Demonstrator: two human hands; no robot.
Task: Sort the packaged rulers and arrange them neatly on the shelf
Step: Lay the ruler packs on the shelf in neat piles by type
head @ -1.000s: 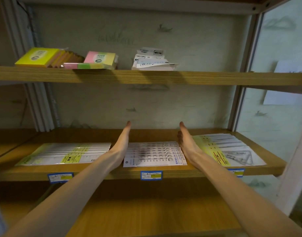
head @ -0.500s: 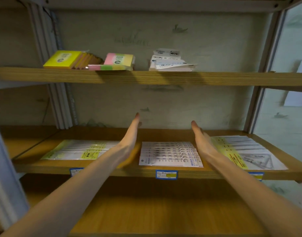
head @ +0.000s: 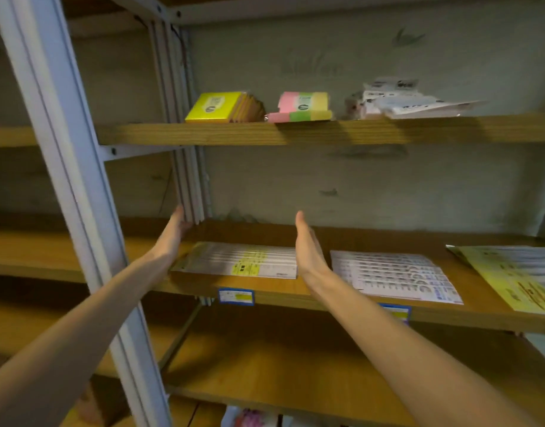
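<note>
Wooden shelf carries three flat groups of packaged rulers: a yellow-printed set cut off at right, a white middle stack, and the left stack. The left hand and right hand flank that stack, fingers straight, gripping nothing. Light, slick sleeves probably slide; square them by the short ends. Contact is hard to judge.
</note>
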